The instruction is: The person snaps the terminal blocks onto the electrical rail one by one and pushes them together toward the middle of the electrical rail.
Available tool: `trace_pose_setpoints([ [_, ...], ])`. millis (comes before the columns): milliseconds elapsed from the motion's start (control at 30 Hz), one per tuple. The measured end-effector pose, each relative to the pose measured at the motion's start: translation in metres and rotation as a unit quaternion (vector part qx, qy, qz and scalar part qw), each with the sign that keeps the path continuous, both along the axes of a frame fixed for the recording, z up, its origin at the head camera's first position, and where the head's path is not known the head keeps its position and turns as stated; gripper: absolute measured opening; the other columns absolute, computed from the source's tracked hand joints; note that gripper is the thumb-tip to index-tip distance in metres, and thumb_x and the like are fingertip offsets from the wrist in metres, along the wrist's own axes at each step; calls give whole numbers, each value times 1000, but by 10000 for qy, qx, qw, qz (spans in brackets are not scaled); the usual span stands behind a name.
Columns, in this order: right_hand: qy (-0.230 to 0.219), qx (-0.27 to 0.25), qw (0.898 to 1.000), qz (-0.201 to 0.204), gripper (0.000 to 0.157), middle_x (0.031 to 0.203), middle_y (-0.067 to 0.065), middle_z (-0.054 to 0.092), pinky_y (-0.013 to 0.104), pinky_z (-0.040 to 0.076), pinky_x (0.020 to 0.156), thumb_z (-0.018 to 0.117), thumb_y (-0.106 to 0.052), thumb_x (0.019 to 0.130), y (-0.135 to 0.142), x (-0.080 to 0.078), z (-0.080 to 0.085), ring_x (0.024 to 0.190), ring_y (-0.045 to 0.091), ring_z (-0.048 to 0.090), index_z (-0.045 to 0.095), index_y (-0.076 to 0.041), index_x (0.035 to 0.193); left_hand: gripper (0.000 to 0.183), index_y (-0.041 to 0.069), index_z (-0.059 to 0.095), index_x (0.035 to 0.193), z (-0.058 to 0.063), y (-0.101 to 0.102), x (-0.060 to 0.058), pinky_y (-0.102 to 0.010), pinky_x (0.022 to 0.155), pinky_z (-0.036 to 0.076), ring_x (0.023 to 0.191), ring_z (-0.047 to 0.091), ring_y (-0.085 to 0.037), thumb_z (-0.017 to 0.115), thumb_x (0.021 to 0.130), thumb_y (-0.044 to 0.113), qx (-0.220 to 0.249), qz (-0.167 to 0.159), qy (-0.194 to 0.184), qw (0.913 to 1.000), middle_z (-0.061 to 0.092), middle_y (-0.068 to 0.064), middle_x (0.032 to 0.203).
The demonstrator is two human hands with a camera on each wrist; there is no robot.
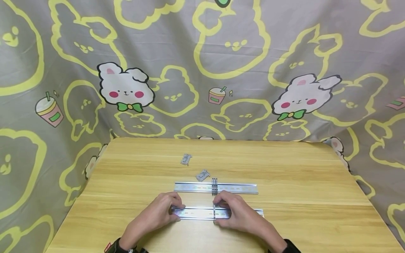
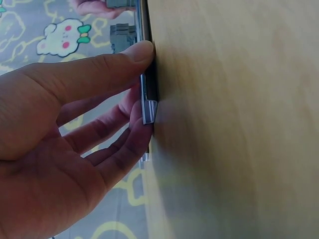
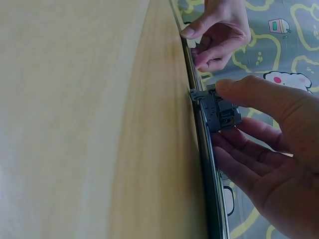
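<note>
A slotted metal DIN rail [image 1: 196, 213] lies across the near part of the table. My left hand [image 1: 164, 210] grips its left end, thumb on the near edge and fingers on the far edge, as the left wrist view also shows. A grey terminal block [image 3: 219, 110] sits upright on this rail, just right of its middle. My right hand [image 1: 235, 212] pinches that block between thumb and fingers. Behind lies a second DIN rail [image 1: 193, 187], bearing several grey terminal blocks [image 1: 214, 186] side by side near its middle.
Two loose grey terminal blocks lie flat behind the rails: one block [image 1: 203, 175] close to the second rail, another block [image 1: 186, 159] farther back. The wooden table [image 1: 300, 168] reaches to a patterned curtain [image 1: 177, 52] at the back and sides.
</note>
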State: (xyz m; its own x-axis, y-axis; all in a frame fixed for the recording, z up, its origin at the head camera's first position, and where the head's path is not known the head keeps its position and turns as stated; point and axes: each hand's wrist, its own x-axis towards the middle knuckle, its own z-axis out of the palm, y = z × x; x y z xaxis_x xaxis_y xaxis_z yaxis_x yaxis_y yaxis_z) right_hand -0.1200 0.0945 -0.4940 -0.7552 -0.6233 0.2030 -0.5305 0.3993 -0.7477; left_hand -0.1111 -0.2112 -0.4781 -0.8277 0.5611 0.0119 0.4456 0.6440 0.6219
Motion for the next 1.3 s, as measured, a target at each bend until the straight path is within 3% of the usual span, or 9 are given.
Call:
trace_pose_setpoints([
  [333,-69,302,9995,-46,51,113,-4,69,34,55,96,92,-20,75,3,1,1,109,12,65,63,-11,117,30,4,81,100,-2,-1,-1,-26,75,56,84,61,-5,91,72,5,26,-40,107,9999,66,7,95],
  [633,-276,295,9992,10,55,118,-1,68,34,54,98,91,-19,76,6,1,4,112,14,65,61,-11,121,30,3,80,101,-2,-2,-1,-24,74,56,83,61,-5,90,73,4,116,-56,47,9999,66,6,94],
  [867,-385,55,9992,12,46,115,1,68,37,54,99,88,-16,82,10,-3,20,113,20,66,60,-11,118,31,3,80,101,-2,-1,-1,-25,77,57,85,62,-6,91,73,5,79,-64,61,9999,66,6,95],
  [1033,-161,-202,9992,-304,25,106,6,70,41,58,91,80,-6,89,2,-19,47,103,25,70,66,-11,109,29,4,80,100,-1,0,-3,-25,78,57,86,64,-8,90,73,5,73,-83,95,9999,67,5,96],
  [1167,246,292,9964,-750,20,104,2,69,39,59,88,78,-11,92,-15,-36,70,100,21,69,68,-12,109,29,3,80,100,-1,-1,-2,-24,76,57,85,63,-7,91,73,5,103,-72,43,9999,67,4,95],
  [1300,136,1136,9895,-878,30,111,7,67,41,57,86,77,-17,92,-37,-59,81,103,26,65,67,-7,119,30,4,80,101,-1,-2,-1,-25,77,57,86,63,-7,91,73,6,67,-31,-8,10000,67,5,96],
])
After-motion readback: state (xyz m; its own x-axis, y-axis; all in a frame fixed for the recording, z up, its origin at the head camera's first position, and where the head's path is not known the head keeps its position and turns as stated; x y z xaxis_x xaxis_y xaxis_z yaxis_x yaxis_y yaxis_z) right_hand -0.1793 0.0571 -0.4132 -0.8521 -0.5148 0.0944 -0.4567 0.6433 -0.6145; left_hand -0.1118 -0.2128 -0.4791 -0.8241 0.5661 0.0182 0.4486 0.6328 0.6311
